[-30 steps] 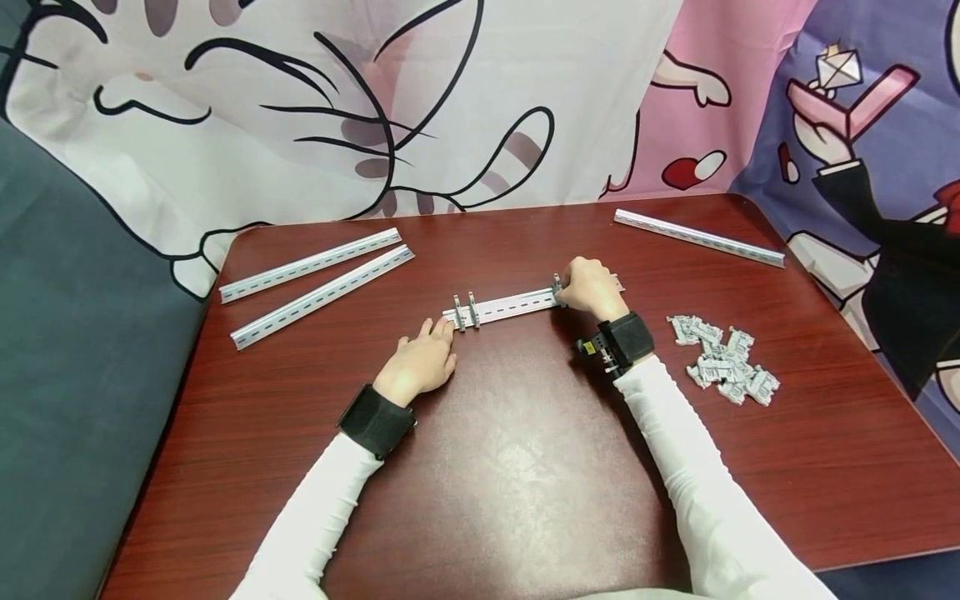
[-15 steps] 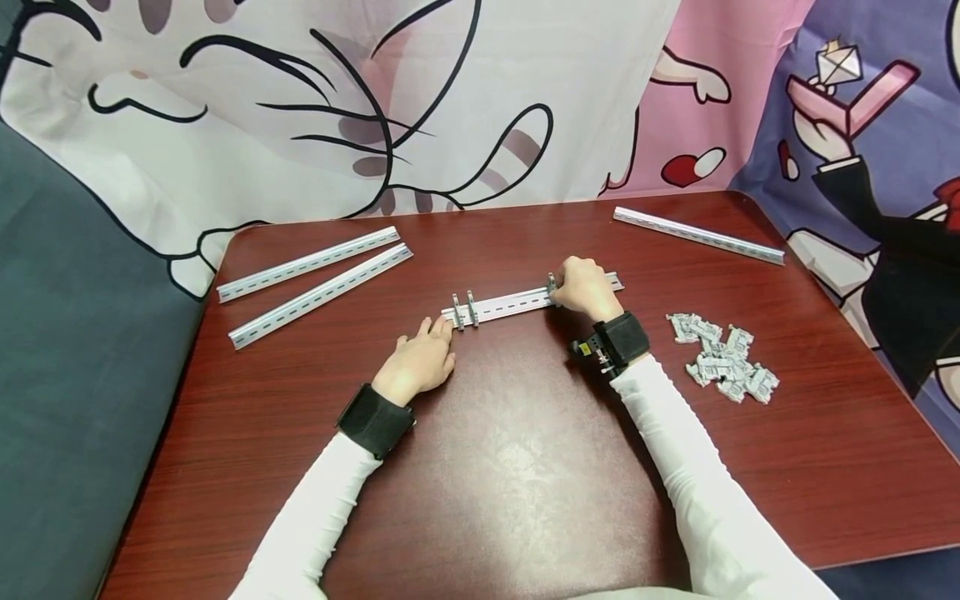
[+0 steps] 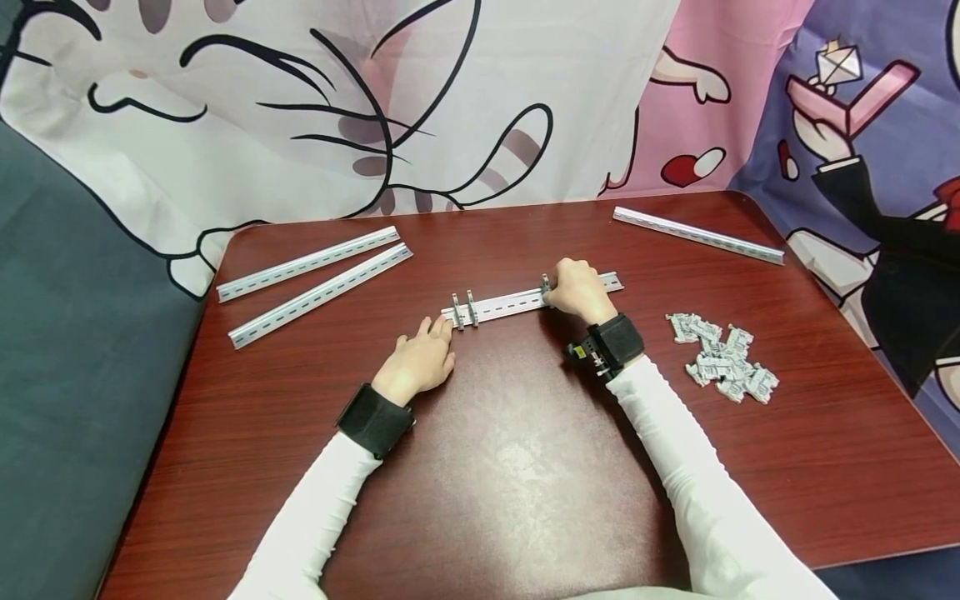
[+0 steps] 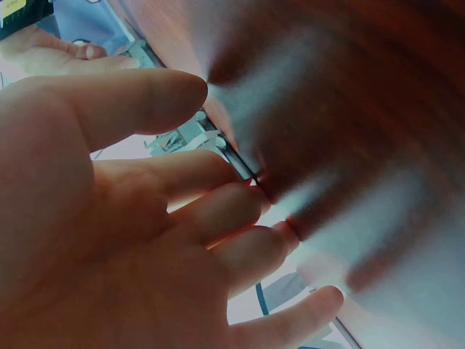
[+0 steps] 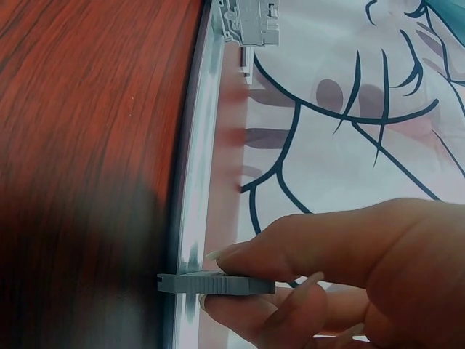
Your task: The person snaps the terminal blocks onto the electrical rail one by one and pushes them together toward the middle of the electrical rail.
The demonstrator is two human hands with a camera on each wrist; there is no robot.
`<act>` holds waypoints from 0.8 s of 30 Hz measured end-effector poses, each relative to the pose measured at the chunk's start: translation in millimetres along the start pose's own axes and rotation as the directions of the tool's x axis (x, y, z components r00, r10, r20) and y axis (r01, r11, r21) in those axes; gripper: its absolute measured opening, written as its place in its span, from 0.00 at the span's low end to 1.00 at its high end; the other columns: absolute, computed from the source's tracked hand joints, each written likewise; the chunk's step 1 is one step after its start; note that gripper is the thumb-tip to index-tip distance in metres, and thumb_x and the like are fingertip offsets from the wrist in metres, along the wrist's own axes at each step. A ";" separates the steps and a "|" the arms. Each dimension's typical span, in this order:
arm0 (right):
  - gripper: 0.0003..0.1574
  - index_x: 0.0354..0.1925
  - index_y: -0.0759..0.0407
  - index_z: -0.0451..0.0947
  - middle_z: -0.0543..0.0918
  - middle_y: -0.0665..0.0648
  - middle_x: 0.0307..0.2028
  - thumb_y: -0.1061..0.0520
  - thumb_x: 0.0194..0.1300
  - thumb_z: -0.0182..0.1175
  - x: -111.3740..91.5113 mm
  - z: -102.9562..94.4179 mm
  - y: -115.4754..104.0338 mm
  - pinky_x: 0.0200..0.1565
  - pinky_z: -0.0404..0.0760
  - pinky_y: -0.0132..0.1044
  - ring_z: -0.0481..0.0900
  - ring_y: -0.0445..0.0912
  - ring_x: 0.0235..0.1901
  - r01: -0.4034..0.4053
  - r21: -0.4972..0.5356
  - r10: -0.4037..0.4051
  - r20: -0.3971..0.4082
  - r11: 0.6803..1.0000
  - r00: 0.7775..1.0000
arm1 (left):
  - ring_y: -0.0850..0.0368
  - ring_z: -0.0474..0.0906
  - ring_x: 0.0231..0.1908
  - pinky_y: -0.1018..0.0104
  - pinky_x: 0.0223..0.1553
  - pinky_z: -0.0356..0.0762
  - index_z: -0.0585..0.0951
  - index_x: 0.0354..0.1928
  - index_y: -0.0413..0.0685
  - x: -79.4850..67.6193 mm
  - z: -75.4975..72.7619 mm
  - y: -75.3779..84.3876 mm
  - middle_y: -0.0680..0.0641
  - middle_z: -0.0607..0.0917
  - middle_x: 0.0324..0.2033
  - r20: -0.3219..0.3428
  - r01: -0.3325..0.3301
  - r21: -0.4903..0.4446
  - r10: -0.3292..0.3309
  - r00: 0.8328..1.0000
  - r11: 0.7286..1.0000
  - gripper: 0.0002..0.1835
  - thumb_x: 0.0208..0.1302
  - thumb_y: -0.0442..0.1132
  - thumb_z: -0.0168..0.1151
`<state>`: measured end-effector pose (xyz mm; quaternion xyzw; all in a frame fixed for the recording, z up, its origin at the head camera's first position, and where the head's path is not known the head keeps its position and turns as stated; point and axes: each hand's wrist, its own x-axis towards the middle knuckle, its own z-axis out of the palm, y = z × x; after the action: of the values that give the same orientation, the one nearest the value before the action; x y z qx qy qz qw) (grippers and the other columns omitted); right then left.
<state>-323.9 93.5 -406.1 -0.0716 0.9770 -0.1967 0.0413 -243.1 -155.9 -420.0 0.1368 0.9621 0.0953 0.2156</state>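
While the right hand point(image 3: 576, 290) pinches a small grey clip point(image 5: 215, 283) between thumb and fingertips, it holds that clip on the slotted metal rail point(image 3: 517, 302) lying near the middle of the tabletop point(image 3: 525, 467), toward the rail's right end. The right wrist is bent slightly, the forearm running back toward the near right edge. Two more clips point(image 3: 462, 309) sit side by side on the rail's left end. The left hand point(image 3: 418, 360) lies flat, palm down, fingers straight and slightly spread, their tips touching the tabletop just at the rail's left end; it holds nothing. A heap of loose clips point(image 3: 722, 357) lies near the right edge. Two spare rails point(image 3: 313, 283) lie side by side by the far left corner, another rail point(image 3: 697, 236) by the far right corner.
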 end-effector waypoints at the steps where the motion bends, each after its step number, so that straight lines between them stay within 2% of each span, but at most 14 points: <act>1: 0.21 0.11 0.52 0.61 0.61 0.47 0.15 0.59 0.49 0.62 -0.1 0.2 0.1 0.23 0.62 0.38 0.64 0.47 0.22 0.004 -0.002 -0.004 -0.002 1.000 1.000 | 0.40 0.45 0.75 0.35 0.68 0.54 0.51 0.75 0.36 0.0 -0.1 0.0 0.39 0.52 0.75 0.002 0.001 -0.001 -0.001 1.000 1.000 0.33 0.74 0.42 0.45; 8: 0.20 0.11 0.53 0.63 0.63 0.47 0.15 0.59 0.50 0.63 0.8 2.2 0.0 0.23 0.63 0.38 0.65 0.47 0.22 0.017 -0.008 -0.017 -0.010 1.000 1.000 | 0.40 0.44 0.75 0.35 0.68 0.54 0.50 0.75 0.36 1.7 1.0 -0.3 0.39 0.51 0.75 0.007 0.001 0.005 -0.001 1.000 1.000 0.33 0.74 0.43 0.44; 16: 0.17 0.13 0.54 0.67 0.70 0.51 0.18 0.57 0.51 0.64 1.0 2.7 -2.0 0.27 0.70 0.43 0.70 0.50 0.24 0.003 -0.015 -0.003 -0.006 1.000 1.000 | 0.41 0.43 0.76 0.35 0.68 0.53 0.49 0.75 0.37 3.0 1.9 -0.9 0.40 0.50 0.76 0.018 0.004 0.001 -0.004 1.000 1.000 0.34 0.75 0.44 0.43; 24: 0.18 0.12 0.53 0.66 0.68 0.49 0.17 0.57 0.51 0.64 0.8 3.7 -4.2 0.25 0.67 0.40 0.68 0.48 0.23 0.000 -0.002 0.000 0.006 1.000 1.000 | 0.41 0.44 0.76 0.35 0.68 0.54 0.49 0.75 0.37 2.8 1.8 -1.2 0.40 0.50 0.76 0.017 0.002 0.003 -0.002 1.000 1.000 0.34 0.74 0.43 0.44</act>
<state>-323.7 88.1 -407.8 -0.0724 0.9770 -0.1955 0.0442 -245.0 -155.9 -422.9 0.1369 0.9606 0.0924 0.2235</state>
